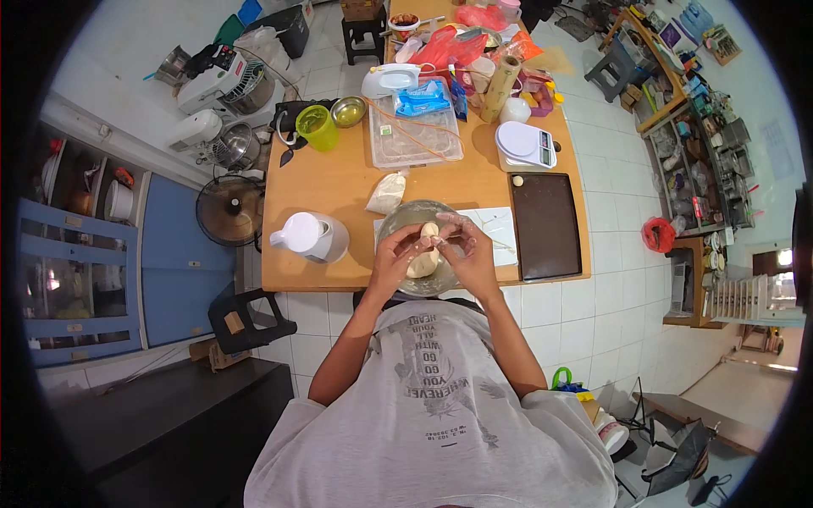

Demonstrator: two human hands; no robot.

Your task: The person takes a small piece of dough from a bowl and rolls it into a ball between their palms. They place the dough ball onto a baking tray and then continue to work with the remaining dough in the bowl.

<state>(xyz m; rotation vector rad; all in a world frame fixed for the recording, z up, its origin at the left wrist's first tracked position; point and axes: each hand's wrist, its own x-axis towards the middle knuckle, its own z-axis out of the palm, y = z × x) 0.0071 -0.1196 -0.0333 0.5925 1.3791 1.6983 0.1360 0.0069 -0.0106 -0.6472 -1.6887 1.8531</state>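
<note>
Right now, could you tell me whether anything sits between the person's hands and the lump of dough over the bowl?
Nothing visible does. The left hand and the right hand already close on the dough from both sides, fingers touching it, above the glass bowl at the near edge of the wooden table.
</note>
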